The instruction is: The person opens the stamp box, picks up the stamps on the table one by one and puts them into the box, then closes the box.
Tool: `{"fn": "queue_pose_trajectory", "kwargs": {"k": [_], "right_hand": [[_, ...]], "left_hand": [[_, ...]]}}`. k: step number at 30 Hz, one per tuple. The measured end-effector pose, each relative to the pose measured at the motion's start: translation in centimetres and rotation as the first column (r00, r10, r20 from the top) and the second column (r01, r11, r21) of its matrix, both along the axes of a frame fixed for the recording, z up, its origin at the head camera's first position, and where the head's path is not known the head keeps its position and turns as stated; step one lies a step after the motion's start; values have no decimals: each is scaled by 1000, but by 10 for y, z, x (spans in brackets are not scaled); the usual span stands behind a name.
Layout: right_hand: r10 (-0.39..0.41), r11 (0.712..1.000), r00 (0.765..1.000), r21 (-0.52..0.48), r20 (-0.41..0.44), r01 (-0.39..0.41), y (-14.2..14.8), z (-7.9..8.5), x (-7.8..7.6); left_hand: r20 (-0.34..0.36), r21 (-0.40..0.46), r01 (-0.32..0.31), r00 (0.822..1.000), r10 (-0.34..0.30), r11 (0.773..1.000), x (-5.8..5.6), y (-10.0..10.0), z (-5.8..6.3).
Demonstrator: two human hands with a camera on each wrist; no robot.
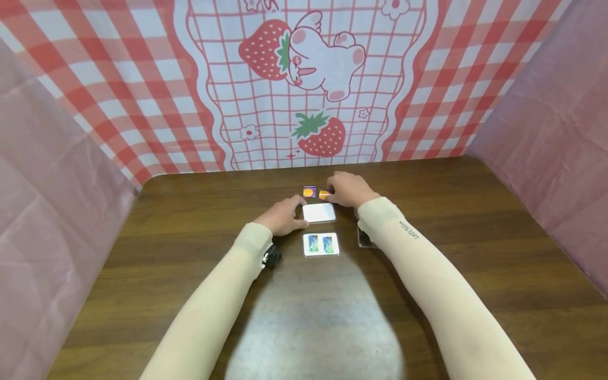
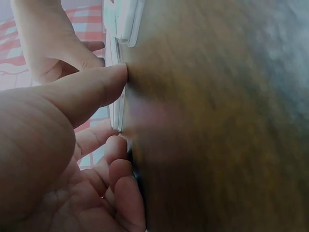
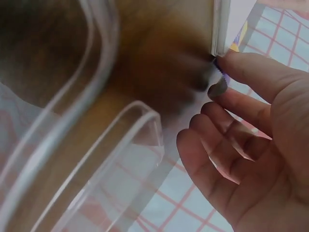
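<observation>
Near the middle of the table lies a white rectangular plate (image 1: pixel 319 212) with a thin clear edge. My left hand (image 1: pixel 284 215) holds it at its left end, thumb at the near corner and index finger at the far one. Just beyond it, my right hand (image 1: pixel 350 189) pinches a small purple-and-orange picture card (image 1: pixel 325 195) between thumb and index finger, the other fingers loosely curled. A matching small card (image 1: pixel 309 192) lies to the left of that one. In the right wrist view, the purple edge (image 3: pixel 221 70) shows between the fingertips.
Nearer me lies a clear-edged white plate (image 1: pixel 321 245) with two blue-green pictures. A clear plastic case (image 1: pixel 366 239) sits partly hidden under my right forearm; its transparent rim (image 3: pixel 140 113) shows close up. A strawberry-print cloth (image 1: pixel 304 132) hangs behind the wooden table (image 1: pixel 180 253).
</observation>
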State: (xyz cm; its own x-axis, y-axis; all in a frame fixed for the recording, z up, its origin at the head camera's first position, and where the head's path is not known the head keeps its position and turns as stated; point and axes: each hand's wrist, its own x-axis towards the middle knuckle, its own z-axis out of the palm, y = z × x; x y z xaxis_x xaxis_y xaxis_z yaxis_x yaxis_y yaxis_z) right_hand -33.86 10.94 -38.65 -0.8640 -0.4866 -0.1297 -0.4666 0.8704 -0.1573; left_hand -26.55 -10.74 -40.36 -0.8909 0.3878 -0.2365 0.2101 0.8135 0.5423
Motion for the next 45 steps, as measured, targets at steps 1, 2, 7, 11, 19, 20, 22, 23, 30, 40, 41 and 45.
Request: {"fn": "queue_pose_trajectory", "kwargs": {"k": [1,2,7,11,19,20,22,23,30,40,41,45], "right_hand": [[-1,1000,1000,7,-8,1,0,1,1],[-4,1000,1000,11,-17,4,1,2,1],[-20,1000,998,-17,-55,19,8,5,2],[-31,995,997,-92,-76,24,17,4,5],[-29,963,998,-269,-58,12,31,8,25],[-26,959,998,-283,-58,8,31,9,28],[-20,952,998,-307,-55,2,32,10,34],[-18,948,998,-319,-56,-1,33,10,36],[23,932,998,-361,-58,-42,30,10,49],[-7,941,996,-338,-88,-23,36,17,53],[-4,944,996,-329,-87,-25,36,17,53],[-11,951,996,-309,-86,-17,37,16,53]], "left_hand": [[-1,-1,-1,1000,1,1000,0,0,0],[-3,-4,-1,1000,1,1000,1,-1,0],[-8,-10,-8,1000,8,1000,2,-2,1],[-1,-19,-12,1000,12,1000,4,-2,2],[17,-9,18,1000,-18,1000,1,1,3],[19,-9,17,1000,-17,1000,0,1,3],[27,-19,13,1000,-13,1000,-1,1,3],[27,-21,12,1000,-11,1000,-2,2,3],[26,-10,15,1000,-15,1000,2,-2,2],[22,-15,12,1000,-11,1000,3,-2,4],[21,-19,6,1000,-6,1000,3,-1,3],[18,-27,-10,1000,11,1000,5,2,2]]}}
